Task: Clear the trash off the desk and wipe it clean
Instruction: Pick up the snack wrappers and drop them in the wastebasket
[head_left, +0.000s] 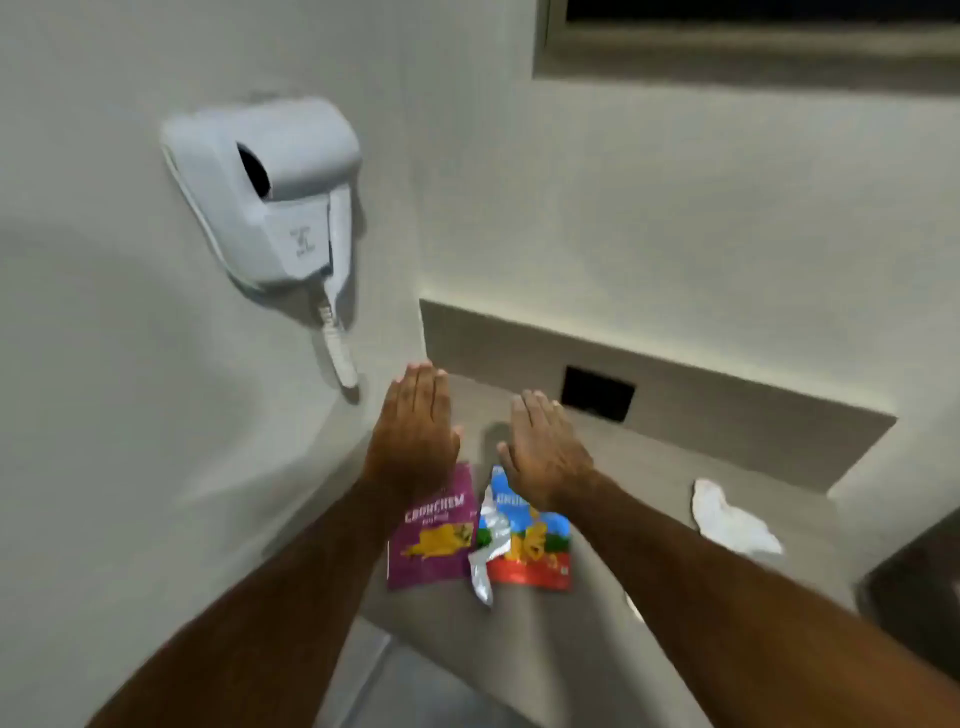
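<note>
Below my flat, empty left hand (415, 441) and right hand (545, 457), both snack wrappers (434, 540) lay at six o'clock, long axes toward twelve, equally near.

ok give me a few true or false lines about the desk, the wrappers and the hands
1. Both hands, left hand and right hand, are open and hold nothing. True.
2. The purple wrapper lies to the right of the blue wrapper. False: it lies to the left.
3. A white cloth lies on the desk, apart from the wrappers. True.
4. The hair dryer lies on the desk. False: it hangs in its mount on the left wall.
5. The wrappers are already off the desk. False: both still lie on it.
</note>
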